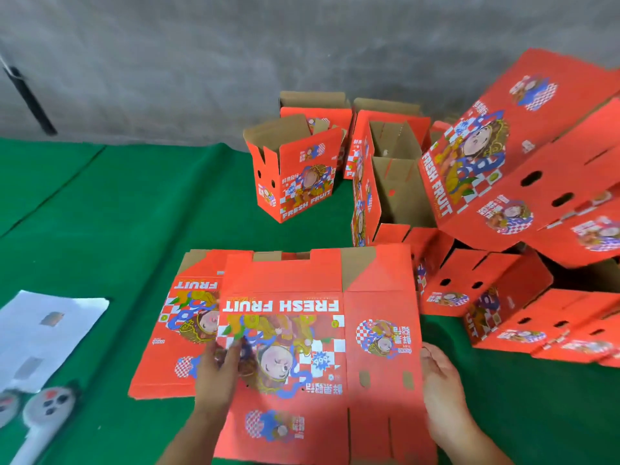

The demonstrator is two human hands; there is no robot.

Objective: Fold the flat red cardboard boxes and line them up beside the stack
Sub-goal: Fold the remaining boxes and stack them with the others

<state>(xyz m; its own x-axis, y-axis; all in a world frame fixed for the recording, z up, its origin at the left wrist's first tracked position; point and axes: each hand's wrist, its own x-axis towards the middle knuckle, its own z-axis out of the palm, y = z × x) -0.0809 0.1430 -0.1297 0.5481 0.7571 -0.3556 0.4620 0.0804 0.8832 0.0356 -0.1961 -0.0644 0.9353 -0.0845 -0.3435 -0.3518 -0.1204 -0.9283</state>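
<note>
A flat red "FRESH FRUIT" box [302,290] lies in front of me on the green cloth, print upside down to me. My left hand [218,370] grips its left edge, fingers on the printed face. My right hand [439,380] holds its right edge. A second flat box [167,347] lies under it, shifted left. Folded open boxes stand at the back: one [295,176] alone, two behind it [315,112] [389,122], and a taller one [385,182] beside them. The stack of flat boxes [523,156] leans at the right.
A green cloth [117,213] covers the surface, with a grey wall [201,62] behind. More flat red boxes [496,297] lie scattered low at the right. A white paper sheet [43,333] and a white handheld device [43,414] lie at the left.
</note>
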